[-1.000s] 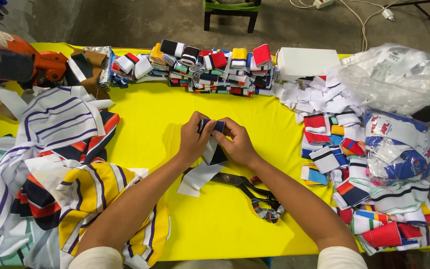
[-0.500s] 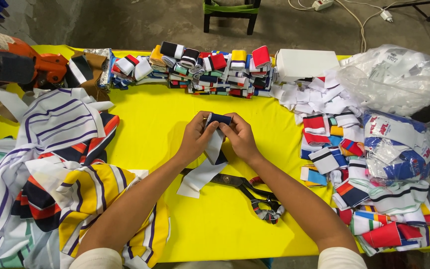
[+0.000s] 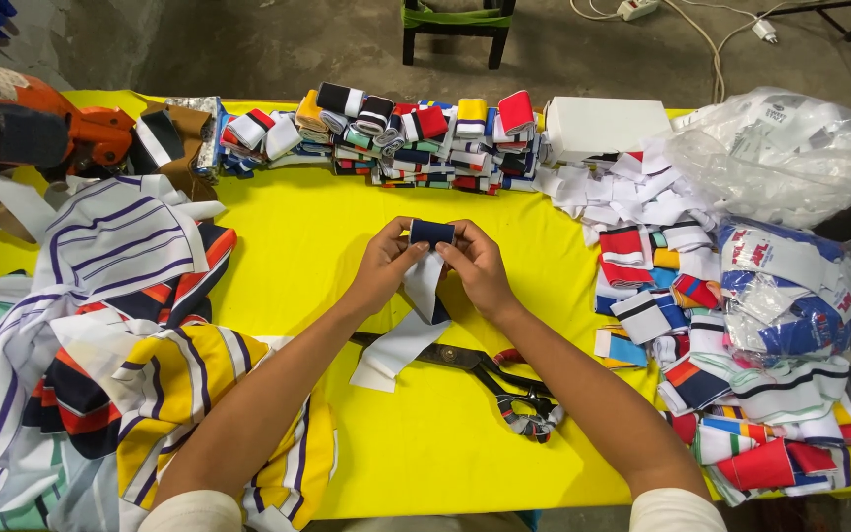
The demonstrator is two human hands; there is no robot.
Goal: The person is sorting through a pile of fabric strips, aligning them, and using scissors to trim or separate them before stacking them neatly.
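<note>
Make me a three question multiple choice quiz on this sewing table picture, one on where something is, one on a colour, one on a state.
1. The scissors lie
A. under the right forearm
B. on the white box
C. on the floor

2. The table cover is
A. green
B. yellow
C. grey

3. The fabric strip is
A. flat on the table
B. held by both hands
C. in the plastic bag

Answers: 1 A, they show beneath that arm. 2 B, bright yellow throughout. 3 B, left hand and right hand pinch its dark blue end.

Grey concrete floor (image 3: 278,44) beyond a yellow table (image 3: 278,212). Dark chair (image 3: 455,25) with green seat at the far side. White cables (image 3: 711,39) and power strip (image 3: 637,9) on the floor.
</note>
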